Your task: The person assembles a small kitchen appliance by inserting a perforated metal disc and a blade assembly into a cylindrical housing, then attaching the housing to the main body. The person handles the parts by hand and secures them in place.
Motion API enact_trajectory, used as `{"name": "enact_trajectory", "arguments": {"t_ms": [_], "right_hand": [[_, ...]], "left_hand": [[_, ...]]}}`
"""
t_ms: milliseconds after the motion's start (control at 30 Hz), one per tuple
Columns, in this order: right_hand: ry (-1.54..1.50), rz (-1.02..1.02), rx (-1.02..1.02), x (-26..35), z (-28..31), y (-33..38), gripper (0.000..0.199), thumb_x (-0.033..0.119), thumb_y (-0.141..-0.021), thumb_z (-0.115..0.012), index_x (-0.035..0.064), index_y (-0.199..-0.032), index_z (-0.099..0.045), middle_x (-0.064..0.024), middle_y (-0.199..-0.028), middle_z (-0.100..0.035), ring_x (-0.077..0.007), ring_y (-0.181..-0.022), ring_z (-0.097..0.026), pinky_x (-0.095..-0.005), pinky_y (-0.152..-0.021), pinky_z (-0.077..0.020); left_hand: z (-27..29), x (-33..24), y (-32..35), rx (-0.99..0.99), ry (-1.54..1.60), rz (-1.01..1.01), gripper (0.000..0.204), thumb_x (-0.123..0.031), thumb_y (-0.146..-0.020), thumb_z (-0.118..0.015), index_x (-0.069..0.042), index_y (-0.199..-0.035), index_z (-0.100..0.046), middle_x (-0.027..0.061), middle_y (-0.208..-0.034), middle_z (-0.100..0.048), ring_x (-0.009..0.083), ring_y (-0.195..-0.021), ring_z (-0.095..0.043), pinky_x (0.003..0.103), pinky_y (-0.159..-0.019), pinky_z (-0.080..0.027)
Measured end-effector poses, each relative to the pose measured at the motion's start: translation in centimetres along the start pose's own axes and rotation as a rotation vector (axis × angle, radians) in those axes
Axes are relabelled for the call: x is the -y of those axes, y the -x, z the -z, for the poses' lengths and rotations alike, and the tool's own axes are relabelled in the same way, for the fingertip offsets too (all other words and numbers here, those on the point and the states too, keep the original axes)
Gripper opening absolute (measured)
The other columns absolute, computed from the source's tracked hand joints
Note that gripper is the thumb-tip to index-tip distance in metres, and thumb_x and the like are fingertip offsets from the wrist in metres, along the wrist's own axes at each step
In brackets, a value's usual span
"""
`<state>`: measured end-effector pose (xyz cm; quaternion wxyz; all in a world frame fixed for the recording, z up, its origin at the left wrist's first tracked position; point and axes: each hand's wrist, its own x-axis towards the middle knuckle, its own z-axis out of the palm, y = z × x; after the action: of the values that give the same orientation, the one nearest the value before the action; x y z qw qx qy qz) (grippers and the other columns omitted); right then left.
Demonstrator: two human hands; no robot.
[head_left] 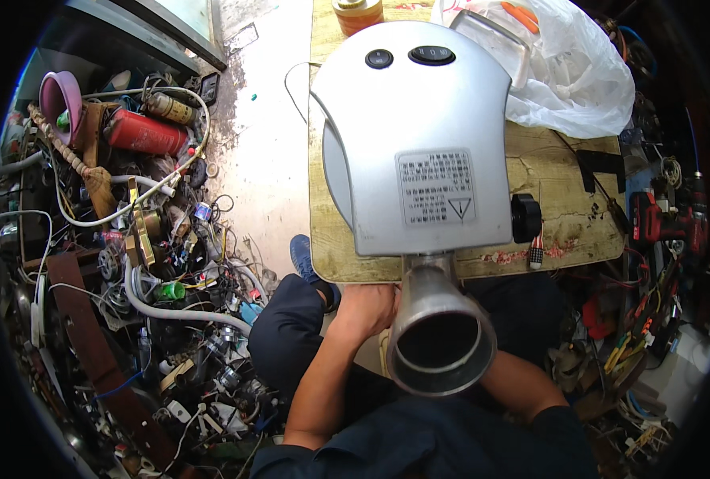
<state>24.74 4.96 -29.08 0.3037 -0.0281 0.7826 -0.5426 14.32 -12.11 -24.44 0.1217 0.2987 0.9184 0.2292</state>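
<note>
A silver electric meat grinder (443, 120) stands at the front edge of a worn wooden table (570, 191). Its bare metal grinding head (431, 291) juts over the edge toward me, with the wide round mouth open and dark inside. My left hand (371, 310) is just below the table edge, against or close beside the left of this head; its fingers are hidden behind the metal. From the lower right my right forearm (522, 379) reaches in under the mouth, and the head covers my right hand completely. What either hand holds is hidden.
A white plastic bag (578, 80) with carrots (521, 16) and a metal tray (498, 40) lie at the back right. Behind the grinder stands a jar (358, 14). Meat scraps (562, 249) dot the front edge. Cables, parts and a red extinguisher (143, 132) crowd the left floor.
</note>
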Motion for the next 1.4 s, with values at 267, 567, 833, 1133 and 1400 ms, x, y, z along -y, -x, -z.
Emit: {"name": "enact_trajectory", "arguments": {"t_ms": [267, 567, 833, 1133, 1400], "right_hand": [[0.112, 0.085, 0.033, -1.3, -0.1, -1.2, 0.017, 0.01, -0.1, -0.06, -0.0015, -0.105, -0.072, -0.014, -0.09, -0.077, -0.0224, -0.081, -0.075, -0.0379, -0.072, -0.0613], [-0.404, 0.01, -0.061, 3.3, 0.5, -1.1, 0.014, 0.002, -0.095, -0.059, -0.0051, -0.091, -0.07, -0.0109, -0.073, -0.069, -0.0189, -0.064, -0.065, -0.0357, -0.062, -0.0531], [-0.48, 0.118, 0.128, 3.8, -0.7, 3.3, 0.009, 0.007, -0.096, -0.064, -0.0013, -0.095, -0.067, -0.0087, -0.084, -0.071, -0.0156, -0.069, -0.066, -0.0307, -0.061, -0.0505], [-0.012, 0.185, 0.154, 6.0, 0.6, 7.6, 0.028, 0.026, -0.104, -0.066, -0.0006, -0.097, -0.065, -0.0072, -0.085, -0.07, -0.0153, -0.075, -0.07, -0.0342, -0.07, -0.0565], [-0.112, 0.079, 0.018, 3.1, -0.6, 7.0, 0.022, 0.02, -0.102, -0.065, -0.0012, -0.106, -0.069, -0.0077, -0.085, -0.072, -0.0165, -0.077, -0.071, -0.0351, -0.069, -0.0559]], "left_hand": [[0.2, 1.0, 1.1, 0.265, 0.146, 0.109, 0.028, -0.026, -0.071, -0.083, -0.008, -0.091, -0.077, 0.0181, -0.094, -0.079, 0.0421, -0.094, -0.075, 0.051, -0.08, -0.06], [-0.3, -1.8, 2.1, 0.226, 0.06, 0.258, 0.08, -0.065, -0.112, -0.037, 0.007, -0.101, -0.071, 0.0348, -0.095, -0.075, 0.0528, -0.096, -0.073, 0.057, -0.089, -0.058], [1.0, -3.4, 9.0, 0.238, 0.204, 0.236, 0.061, -0.054, -0.111, -0.053, 0.004, -0.12, -0.07, 0.0231, -0.089, -0.078, 0.0404, -0.089, -0.077, 0.045, -0.084, -0.059], [2.3, -6.1, 13.2, 0.172, 0.362, 0.12, 0.057, -0.045, -0.107, -0.067, 0.004, -0.135, -0.066, 0.0256, -0.091, -0.077, 0.0322, -0.087, -0.078, 0.042, -0.08, -0.059], [0.2, -6.7, 12.1, 0.144, 0.197, 0.155, 0.054, -0.05, -0.106, -0.065, -0.002, -0.131, -0.071, 0.0255, -0.094, -0.078, 0.0432, -0.092, -0.076, 0.049, -0.083, -0.059]]}}
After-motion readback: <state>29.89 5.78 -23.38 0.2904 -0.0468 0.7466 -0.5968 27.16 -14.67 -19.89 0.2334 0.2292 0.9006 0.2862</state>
